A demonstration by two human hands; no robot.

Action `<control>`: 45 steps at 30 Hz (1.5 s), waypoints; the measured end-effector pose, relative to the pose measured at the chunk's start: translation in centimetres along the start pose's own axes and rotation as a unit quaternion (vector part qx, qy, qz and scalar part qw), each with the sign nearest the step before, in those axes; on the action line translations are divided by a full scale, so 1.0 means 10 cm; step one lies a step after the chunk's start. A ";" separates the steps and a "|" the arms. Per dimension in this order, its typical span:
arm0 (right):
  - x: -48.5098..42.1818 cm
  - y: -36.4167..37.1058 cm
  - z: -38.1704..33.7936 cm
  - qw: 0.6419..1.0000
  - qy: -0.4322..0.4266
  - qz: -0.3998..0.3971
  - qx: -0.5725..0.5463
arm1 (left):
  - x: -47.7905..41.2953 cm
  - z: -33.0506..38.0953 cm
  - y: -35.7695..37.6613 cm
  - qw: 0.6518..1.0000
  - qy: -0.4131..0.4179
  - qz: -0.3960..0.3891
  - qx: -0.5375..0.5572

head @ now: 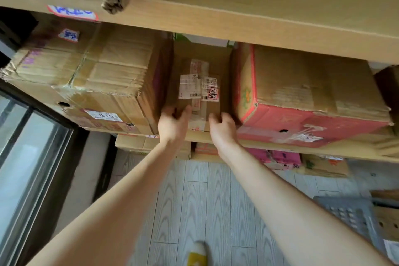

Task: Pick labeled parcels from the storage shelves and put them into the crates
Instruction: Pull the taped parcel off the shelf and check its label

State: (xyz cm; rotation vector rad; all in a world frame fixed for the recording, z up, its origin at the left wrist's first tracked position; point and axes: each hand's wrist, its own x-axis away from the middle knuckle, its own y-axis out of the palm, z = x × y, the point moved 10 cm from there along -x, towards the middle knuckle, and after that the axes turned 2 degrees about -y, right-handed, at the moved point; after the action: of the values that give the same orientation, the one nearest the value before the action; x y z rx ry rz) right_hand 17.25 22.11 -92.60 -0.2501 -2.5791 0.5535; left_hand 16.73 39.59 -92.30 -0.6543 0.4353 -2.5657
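A small brown cardboard parcel (pixel 199 65) with white barcode labels and a red-edged handwritten sticker sits on the middle shelf (pixel 302 147), wedged between two bigger boxes. My left hand (pixel 172 123) holds its front left corner, thumb on top. My right hand (pixel 222 126) clasps its front right corner, fingers curled over the edge. A grey plastic crate (pixel 349 216) stands on the floor at the lower right, with a brown box inside it.
A large taped brown box (pixel 86 75) flanks the parcel on the left, a red and brown box (pixel 313 97) on the right. More boxes lie on the lowest shelf. An upper shelf board hangs overhead. A dark-framed glass door is at left; wood-look floor below.
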 end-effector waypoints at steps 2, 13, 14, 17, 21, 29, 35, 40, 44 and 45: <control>0.18 -0.05 0.00 0.999 -0.024 0.005 -0.022 | 0.19 -0.12 -0.16 0.999 -0.016 0.025 0.030; 1.98 -0.70 0.46 0.986 -0.010 0.018 -0.165 | 1.70 -0.56 -0.72 0.970 -0.046 -0.188 0.149; 2.19 -0.81 0.51 0.983 0.000 0.024 -0.184 | 1.91 -0.56 -0.79 0.966 -0.043 -0.210 0.144; 2.76 -1.17 0.73 0.971 0.031 0.047 -0.233 | 2.53 -0.51 -0.90 0.962 -0.045 -0.246 0.108; 3.37 -1.87 1.07 0.958 0.058 0.087 -0.269 | 3.39 -0.26 -0.65 0.952 -0.007 -0.300 0.053; 4.53 -3.82 2.41 0.896 0.102 0.236 -0.361 | 5.52 -0.24 0.81 0.893 0.028 -0.447 -0.045; 5.47 -5.22 3.84 0.870 0.168 0.316 -0.340 | 7.38 -0.78 1.98 0.844 0.067 -0.511 -0.150; 6.12 -5.96 4.98 0.816 0.230 0.386 -0.364 | 8.65 -1.31 2.70 0.789 0.071 -0.570 -0.220; 6.41 -6.15 5.71 0.774 0.271 0.412 -0.397 | 9.33 -1.64 3.06 0.742 0.075 -0.609 -0.270; 6.46 -6.19 5.87 0.765 0.281 0.414 -0.405 | 9.44 -1.76 3.16 0.731 0.072 -0.616 -0.285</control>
State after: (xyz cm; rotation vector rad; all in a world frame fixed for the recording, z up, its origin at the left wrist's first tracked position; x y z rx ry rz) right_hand -72.33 -36.01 -85.72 -1.6116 -1.8249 -0.3977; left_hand -55.36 -30.93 -84.72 -1.2775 1.1929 -3.7737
